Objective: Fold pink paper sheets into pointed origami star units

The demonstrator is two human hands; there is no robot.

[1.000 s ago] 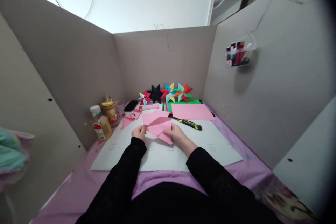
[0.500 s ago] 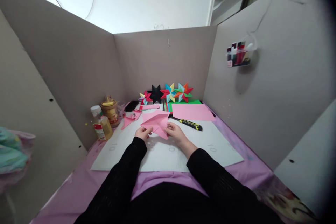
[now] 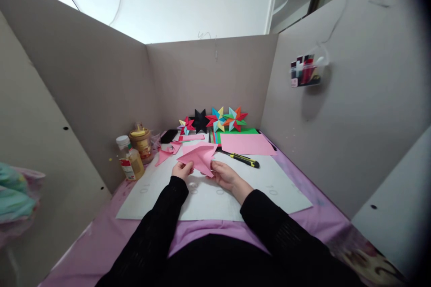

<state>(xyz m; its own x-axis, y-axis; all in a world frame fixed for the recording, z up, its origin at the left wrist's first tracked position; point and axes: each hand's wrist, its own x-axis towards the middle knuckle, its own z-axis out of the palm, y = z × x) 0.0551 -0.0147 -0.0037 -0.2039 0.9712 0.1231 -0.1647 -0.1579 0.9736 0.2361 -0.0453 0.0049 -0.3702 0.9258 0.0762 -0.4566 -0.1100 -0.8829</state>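
A creased sheet of pink paper (image 3: pixel 201 158) is held up between my two hands, above the white board (image 3: pixel 161 202). My left hand (image 3: pixel 182 170) pinches its left lower edge, thumb on top. At the right side my right hand (image 3: pixel 224 175) grips it, with some fingers reaching underneath. Behind the held paper lies more pink paper, partly covered by it. Just beyond my right hand rests a black and yellow utility knife (image 3: pixel 244 160). To the left are folded pink paper pieces (image 3: pixel 164 156).
Several folded paper stars (image 3: pixel 218 119) lean on the back panel. A pink sheet (image 3: pixel 247 143) lies on coloured paper at the back right. A glue bottle (image 3: pixel 130 161), a jar (image 3: pixel 143 145) and a black phone (image 3: pixel 169 136) stand or lie at left. Grey panels enclose three sides.
The pink paper has tilted and shifted slightly left. My right hand's fingers have slid further under its right side; my left hand has barely moved.
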